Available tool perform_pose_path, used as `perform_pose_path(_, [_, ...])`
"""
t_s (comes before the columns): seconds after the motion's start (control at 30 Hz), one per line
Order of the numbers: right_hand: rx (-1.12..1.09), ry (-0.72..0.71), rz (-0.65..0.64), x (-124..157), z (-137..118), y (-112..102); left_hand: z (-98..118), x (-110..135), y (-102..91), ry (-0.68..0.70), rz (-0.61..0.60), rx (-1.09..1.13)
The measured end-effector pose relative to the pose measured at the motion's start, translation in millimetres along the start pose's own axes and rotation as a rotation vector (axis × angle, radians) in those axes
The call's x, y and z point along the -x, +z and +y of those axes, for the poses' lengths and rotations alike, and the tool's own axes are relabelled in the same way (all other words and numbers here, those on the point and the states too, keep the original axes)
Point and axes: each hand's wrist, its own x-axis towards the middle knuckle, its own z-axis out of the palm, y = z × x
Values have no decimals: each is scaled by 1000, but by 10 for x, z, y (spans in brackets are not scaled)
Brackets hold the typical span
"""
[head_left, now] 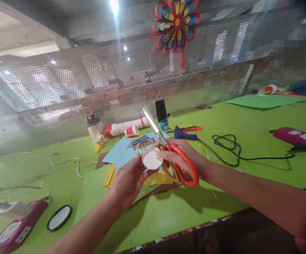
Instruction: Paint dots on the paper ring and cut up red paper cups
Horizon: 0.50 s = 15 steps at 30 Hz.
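A small round white paper piece [153, 159] with a low rim, like a cup bottom, rests in my left hand [128, 180], whose fingers close around its left side. My right hand [181, 155] is closed on a pair of scissors [186, 169] with red-orange and yellow handles. The blades point up and away from me, apparently together. Fingertips of my right hand also touch the right edge of the white piece. Beneath both hands lie light blue paper [118, 150] and yellow paper strips [109, 175].
Behind the hands lie a stack of paper cups [126, 126], a single red-and-white cup [131, 131], a blue jar [164, 125] and a blue glue gun [185, 134] with a black cord. Magenta power strips [298, 138] sit at both sides. A mesh screen [102, 88] borders the green table.
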Motion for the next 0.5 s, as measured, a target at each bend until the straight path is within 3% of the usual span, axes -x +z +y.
perform_pose_path(0.27, [31, 75, -33, -30, -7, -86, -99, -71, -63, -167, -245, 73])
perform_pose_path(0.5, [-35, 167, -92, -10, 13, -100, -136, -46, -108, -218, -283, 176])
